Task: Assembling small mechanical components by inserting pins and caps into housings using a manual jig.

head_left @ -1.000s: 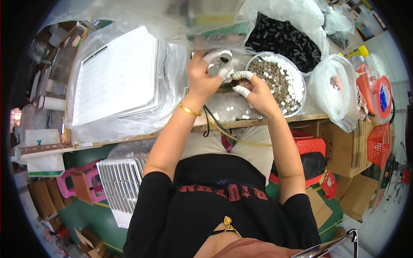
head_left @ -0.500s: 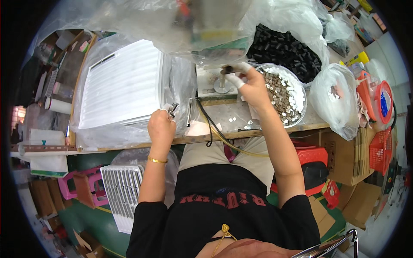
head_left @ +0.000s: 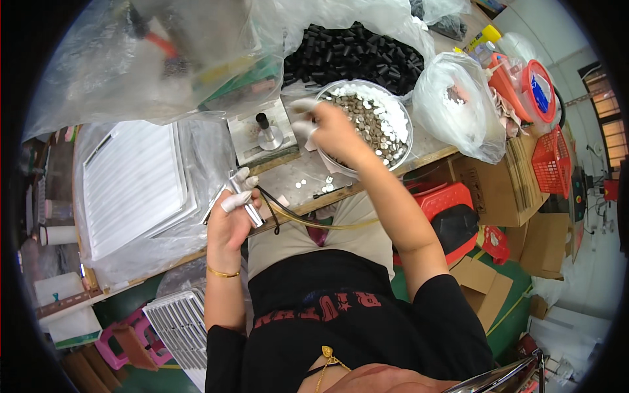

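Observation:
My left hand (head_left: pixel 229 219), white covers on its fingertips, is closed around shiny silver metal tubes (head_left: pixel 253 215) near the table's front edge. A black cylindrical cap (head_left: pixel 262 120) stands upright on a round metal fixture (head_left: pixel 269 138), which sits on a pale base plate ahead of that hand. To the right, my right hand (head_left: pixel 335 131) hovers at the left rim of a clear round tub (head_left: pixel 411 139). Its covered fingertips are smeared by motion, but thumb and finger look apart, with nothing visible between them. Small silver and white discs (head_left: pixel 377 124) fill the tub.
Many black caps (head_left: pixel 354 56) lie in plastic behind the tub. White ribbed trays (head_left: pixel 134 187) are stacked on the left. A clear plastic bag (head_left: pixel 458 108) stands at the right. Cables (head_left: pixel 282 208) and loose white discs lie near the front edge; plastic sheeting hangs above.
My right hand has left the fixture for the tub, and the black cap it held now stands on the fixture. My left hand has turned palm up with the tubes. The view has swung right.

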`<state>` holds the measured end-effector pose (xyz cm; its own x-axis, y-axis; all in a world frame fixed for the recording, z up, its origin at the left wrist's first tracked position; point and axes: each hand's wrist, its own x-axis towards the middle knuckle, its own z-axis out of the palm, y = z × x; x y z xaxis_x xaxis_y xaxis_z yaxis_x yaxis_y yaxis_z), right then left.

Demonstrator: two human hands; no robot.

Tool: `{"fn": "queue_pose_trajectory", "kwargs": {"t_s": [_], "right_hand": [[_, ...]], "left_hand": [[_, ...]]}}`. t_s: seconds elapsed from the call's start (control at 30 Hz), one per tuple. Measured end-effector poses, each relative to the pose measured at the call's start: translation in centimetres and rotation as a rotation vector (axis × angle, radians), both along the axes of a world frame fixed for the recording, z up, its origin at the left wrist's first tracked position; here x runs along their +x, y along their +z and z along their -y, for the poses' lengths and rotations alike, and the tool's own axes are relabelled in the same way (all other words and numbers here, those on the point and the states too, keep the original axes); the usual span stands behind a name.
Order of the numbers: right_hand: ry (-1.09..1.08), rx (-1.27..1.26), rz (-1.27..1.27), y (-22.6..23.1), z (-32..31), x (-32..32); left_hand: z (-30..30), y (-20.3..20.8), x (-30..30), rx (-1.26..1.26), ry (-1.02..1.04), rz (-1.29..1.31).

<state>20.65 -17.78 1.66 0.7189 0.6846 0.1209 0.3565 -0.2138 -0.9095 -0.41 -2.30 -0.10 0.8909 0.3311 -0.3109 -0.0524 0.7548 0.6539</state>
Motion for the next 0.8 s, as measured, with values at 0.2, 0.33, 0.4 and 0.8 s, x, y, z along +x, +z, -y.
{"fn": "queue_pose_trajectory", "kwargs": {"t_s": [0.2, 0.33, 0.4, 0.8], "right_hand": [[-0.51, -0.393, 0.287, -1.9, 10.0, 9.7], [-0.402, -0.604, 0.455, -2.3, 9.0, 10.0], [-0.364, -0.677, 0.526, -2.9, 8.5, 10.2], [-0.333, -0.549, 0.1, -1.4, 8.9, 10.4]], "left_hand": [[0.9, -0.6, -0.3, -0.188, 0.107, -0.043], [1.9, -1.2, 0.3, -0.17, 0.058, 0.0], [2.5, -1.6, 0.7, -0.161, 0.047, -0.012], [2.6, -1.6, 0.4, -0.091, -0.002, 0.014]]}}
